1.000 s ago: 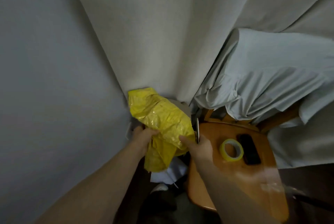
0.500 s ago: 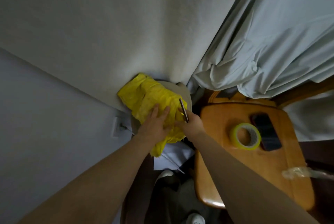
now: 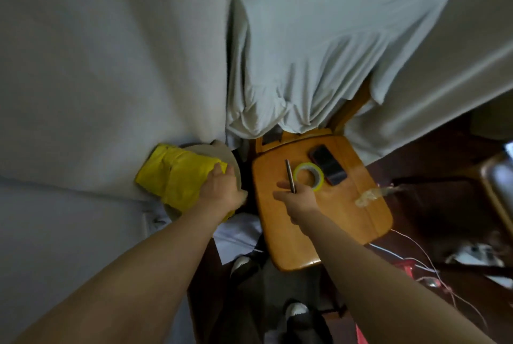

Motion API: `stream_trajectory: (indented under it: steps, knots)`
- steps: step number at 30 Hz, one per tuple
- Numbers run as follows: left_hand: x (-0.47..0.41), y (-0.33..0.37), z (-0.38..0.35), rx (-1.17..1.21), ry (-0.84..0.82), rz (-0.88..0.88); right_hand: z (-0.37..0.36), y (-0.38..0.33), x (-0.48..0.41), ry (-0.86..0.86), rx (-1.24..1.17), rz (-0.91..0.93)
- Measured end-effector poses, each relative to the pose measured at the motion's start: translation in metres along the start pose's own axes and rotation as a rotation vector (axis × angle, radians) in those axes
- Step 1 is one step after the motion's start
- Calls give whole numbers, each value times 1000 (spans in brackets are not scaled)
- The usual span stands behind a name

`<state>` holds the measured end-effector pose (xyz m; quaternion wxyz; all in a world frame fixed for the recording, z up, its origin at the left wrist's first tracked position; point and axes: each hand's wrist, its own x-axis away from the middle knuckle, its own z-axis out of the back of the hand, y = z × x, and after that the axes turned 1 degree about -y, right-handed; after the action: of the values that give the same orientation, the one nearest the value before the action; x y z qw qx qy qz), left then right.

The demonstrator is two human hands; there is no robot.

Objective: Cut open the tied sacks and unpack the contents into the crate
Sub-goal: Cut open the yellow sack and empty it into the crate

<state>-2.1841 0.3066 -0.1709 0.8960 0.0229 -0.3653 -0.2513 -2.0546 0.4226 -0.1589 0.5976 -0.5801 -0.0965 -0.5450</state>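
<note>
A wooden chair (image 3: 327, 221) stands at centre, with a pale cloth (image 3: 319, 52) draped over its back at twelve o'clock. On the seat lies a yellow tape roll (image 3: 319, 177), with a dark phone (image 3: 329, 168) touching it at two o'clock. Crumpled clear plastic (image 3: 372, 196) lies at the seat's three o'clock edge.

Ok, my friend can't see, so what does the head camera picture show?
A person's left hand holds a yellow sack, while the right hand holds a thin metal tool above a wooden chair seat. A tape roll and a dark phone lie on the seat.
</note>
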Motion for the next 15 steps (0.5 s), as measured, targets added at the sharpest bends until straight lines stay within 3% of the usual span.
stream_trajectory:
  steps: [8, 15]
  knots:
    - [55, 118, 11, -206, 16, -292, 86, 20, 75, 118, -210, -34]
    - [148, 246, -48, -429, 24, -542, 180, 128, 157, 334, -516, 21]
